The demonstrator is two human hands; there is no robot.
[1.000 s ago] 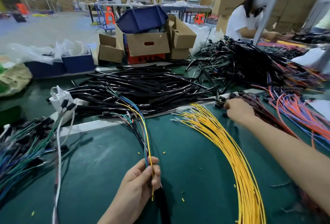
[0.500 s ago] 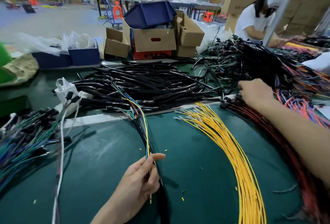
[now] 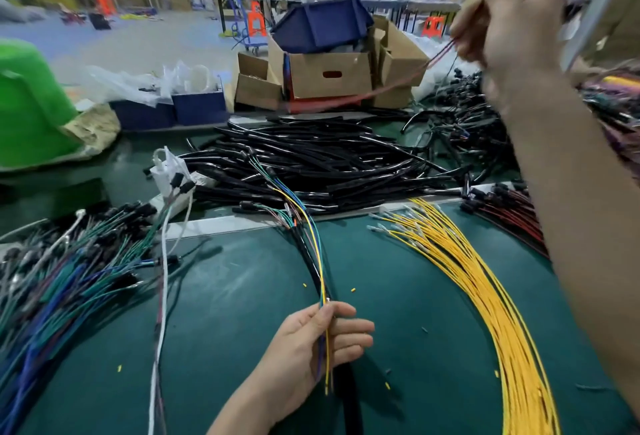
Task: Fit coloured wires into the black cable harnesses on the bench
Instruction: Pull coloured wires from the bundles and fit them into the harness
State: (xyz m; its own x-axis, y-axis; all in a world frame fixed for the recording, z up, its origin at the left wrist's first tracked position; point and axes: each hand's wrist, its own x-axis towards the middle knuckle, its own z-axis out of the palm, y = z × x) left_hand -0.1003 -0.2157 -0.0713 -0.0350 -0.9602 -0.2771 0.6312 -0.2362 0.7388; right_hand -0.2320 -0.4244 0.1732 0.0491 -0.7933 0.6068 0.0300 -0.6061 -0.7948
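- Far left: one green plastic tub (image 3: 31, 105), cut off by the frame edge.
- Below it, a tangled heap of blue and green wires with black plugs (image 3: 52, 278) runs off the left edge; too dense to count.
- One white cord (image 3: 162, 296) trails over the green bench mat (image 3: 225, 330) and out at the bottom.
- Low centre: your left hand (image 3: 311, 348) grips one black sheathed harness (image 3: 351, 400), fingers curled round it and its loose wires. Yellow and blue strands show; the others hide behind your fingers.
- Mid-bench: pile of black cable harnesses (image 3: 311, 164), overlapping, uncountable.
- Behind: cardboard boxes (image 3: 329, 74), at least three, one under a dark blue plastic bin (image 3: 318, 26).
- Right of centre: fan of yellow wires (image 3: 485, 296), lower end cut off.
- Top right: your right hand (image 3: 509, 19), raised and blurred, pinches one thin red wire (image 3: 381, 91); its far end smears out near the boxes.
- A bundle of dark red wires (image 3: 509, 216) lies half hidden behind your right forearm.
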